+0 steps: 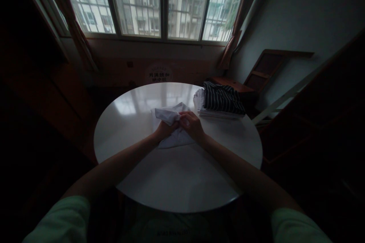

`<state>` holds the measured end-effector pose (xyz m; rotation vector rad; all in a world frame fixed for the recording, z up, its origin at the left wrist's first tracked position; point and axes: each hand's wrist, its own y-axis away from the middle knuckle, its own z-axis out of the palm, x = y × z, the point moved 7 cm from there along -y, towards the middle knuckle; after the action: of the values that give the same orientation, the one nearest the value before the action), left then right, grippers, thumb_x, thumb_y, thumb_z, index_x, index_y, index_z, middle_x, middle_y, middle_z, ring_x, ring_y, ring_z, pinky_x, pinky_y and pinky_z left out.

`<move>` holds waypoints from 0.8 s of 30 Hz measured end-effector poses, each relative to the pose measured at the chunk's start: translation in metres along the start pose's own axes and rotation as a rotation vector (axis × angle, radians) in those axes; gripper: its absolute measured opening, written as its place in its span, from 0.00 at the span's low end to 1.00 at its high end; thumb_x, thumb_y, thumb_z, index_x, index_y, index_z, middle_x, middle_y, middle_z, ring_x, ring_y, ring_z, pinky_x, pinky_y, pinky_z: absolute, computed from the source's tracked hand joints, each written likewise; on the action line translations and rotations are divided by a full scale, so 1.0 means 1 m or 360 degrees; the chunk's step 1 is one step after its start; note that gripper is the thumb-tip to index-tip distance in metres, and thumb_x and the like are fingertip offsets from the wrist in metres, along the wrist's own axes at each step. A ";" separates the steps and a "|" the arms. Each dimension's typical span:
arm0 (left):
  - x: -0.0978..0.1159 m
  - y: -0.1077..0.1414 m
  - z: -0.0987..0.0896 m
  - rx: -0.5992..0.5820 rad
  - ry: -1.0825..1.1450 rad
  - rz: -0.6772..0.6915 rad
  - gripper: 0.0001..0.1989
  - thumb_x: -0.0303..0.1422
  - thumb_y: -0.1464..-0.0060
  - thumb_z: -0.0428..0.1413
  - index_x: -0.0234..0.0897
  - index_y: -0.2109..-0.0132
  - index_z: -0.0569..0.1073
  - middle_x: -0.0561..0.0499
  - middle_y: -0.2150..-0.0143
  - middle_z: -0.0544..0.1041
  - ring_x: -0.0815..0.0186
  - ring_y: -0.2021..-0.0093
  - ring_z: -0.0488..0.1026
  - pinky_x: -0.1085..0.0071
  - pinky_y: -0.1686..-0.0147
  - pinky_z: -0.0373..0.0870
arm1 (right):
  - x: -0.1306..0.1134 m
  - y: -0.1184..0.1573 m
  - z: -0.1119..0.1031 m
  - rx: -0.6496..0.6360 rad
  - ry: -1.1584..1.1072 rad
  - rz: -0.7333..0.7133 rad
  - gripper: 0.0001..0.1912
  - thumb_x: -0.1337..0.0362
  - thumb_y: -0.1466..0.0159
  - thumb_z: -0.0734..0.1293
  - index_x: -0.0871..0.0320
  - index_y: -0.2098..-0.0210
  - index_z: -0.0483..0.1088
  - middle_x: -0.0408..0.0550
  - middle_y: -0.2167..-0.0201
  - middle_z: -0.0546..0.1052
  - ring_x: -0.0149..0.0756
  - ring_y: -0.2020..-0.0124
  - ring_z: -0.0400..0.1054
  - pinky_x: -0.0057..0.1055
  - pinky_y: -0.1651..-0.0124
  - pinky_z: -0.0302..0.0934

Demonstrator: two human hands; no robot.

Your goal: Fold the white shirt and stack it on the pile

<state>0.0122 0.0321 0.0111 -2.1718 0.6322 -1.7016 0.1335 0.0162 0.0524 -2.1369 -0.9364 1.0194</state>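
Round white bench (176, 182): I see bare surface on the near half and on the left, clear out to the rim. Far right edge carries a stack of folded clothes (221, 102), striped piece on top, near the hands but apart. White cloth (171, 127) lies bunched at mid-bench. Left hand (164, 129) and right hand (191, 123) meet over it, each grip closed on a fold of the cloth, knuckles almost touching.

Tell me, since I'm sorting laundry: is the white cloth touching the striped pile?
Apart. The head view shows bare table between the white cloth and the striped pile.
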 end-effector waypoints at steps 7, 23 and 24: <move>0.000 -0.001 0.002 -0.0023 0.0008 0.0031 0.12 0.37 0.54 0.55 0.34 0.64 0.71 0.46 0.63 0.76 0.65 0.62 0.71 0.67 0.57 0.67 | -0.002 -0.004 -0.001 -0.0004 0.0100 0.0013 0.03 0.69 0.44 0.63 0.56 0.73 0.67 0.48 0.71 0.72 0.38 0.64 0.65 0.34 0.59 0.59; -0.009 -0.006 0.001 -0.0032 0.0234 -0.0153 0.15 0.42 0.56 0.58 0.34 0.68 0.70 0.50 0.68 0.74 0.68 0.67 0.69 0.70 0.63 0.68 | 0.013 -0.006 -0.001 -0.0039 -0.0118 0.0238 0.06 0.63 0.43 0.64 0.58 0.75 0.67 0.45 0.76 0.69 0.32 0.72 0.63 0.30 0.66 0.57; -0.010 -0.006 0.001 -0.0034 0.0264 -0.0167 0.15 0.42 0.57 0.58 0.34 0.68 0.70 0.50 0.68 0.74 0.67 0.67 0.69 0.69 0.63 0.68 | 0.013 -0.006 -0.001 -0.0038 -0.0107 0.0233 0.06 0.64 0.43 0.64 0.58 0.75 0.67 0.45 0.76 0.69 0.32 0.72 0.63 0.30 0.66 0.57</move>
<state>0.0125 0.0425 0.0054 -2.1277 0.5895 -1.9533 0.1382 0.0295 0.0520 -2.2298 -0.8362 1.1633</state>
